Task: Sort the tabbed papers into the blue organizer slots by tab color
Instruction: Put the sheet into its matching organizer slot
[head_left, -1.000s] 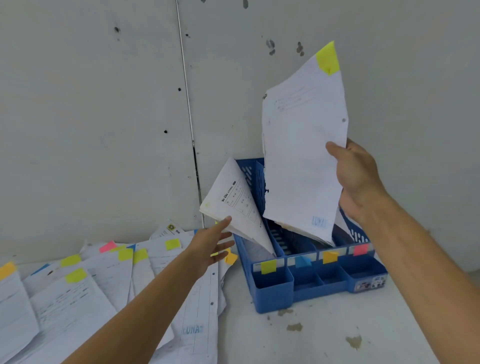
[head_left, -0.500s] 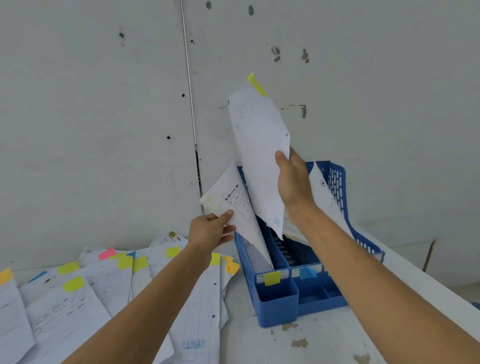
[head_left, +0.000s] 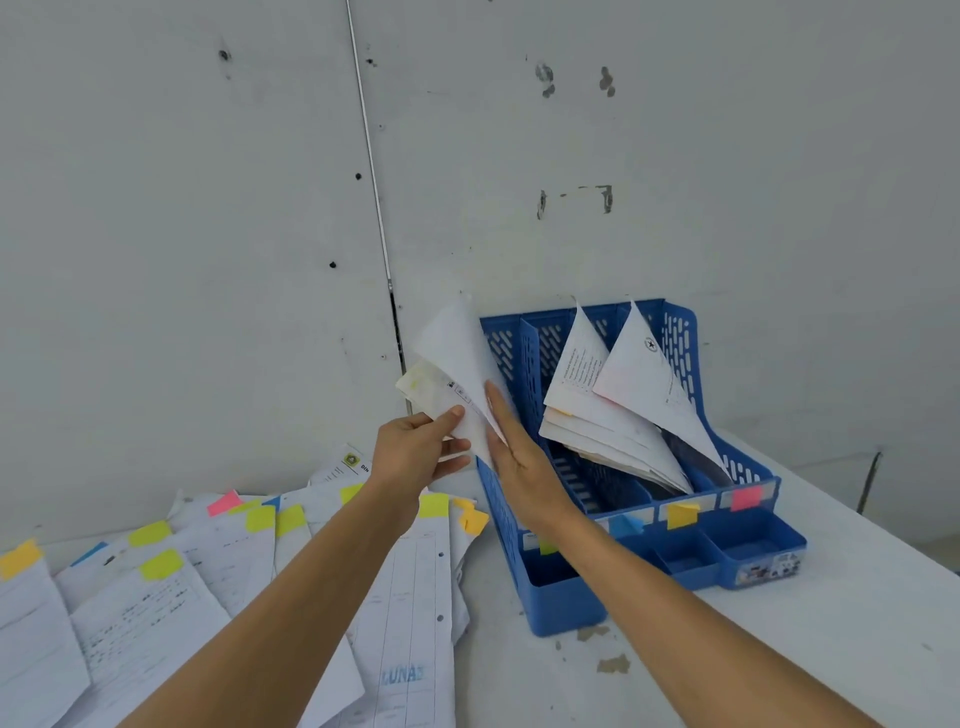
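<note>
Yellow-tab sheet finally down in the left slot

The blue organizer (head_left: 680, 338) now has the sheet (head_left: 457, 348) that was up in the air a second ago. The right hand (head_left: 519, 462) pushes it in with flat, straight fingers (head_left: 494, 410), while the left hand (head_left: 415, 457) pinches the leaning paper (head_left: 423, 387) aside. Big pile (head_left: 218, 571) still waiting on the desk (head_left: 831, 649).

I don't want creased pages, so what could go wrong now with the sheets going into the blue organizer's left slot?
The sheets curl out over the left wall of the blue organizer while the left hand pinches them and the right hand presses flat; pushing down may crease them. The leaning papers in the right slots sit loose and might slump out if bumped.
</note>
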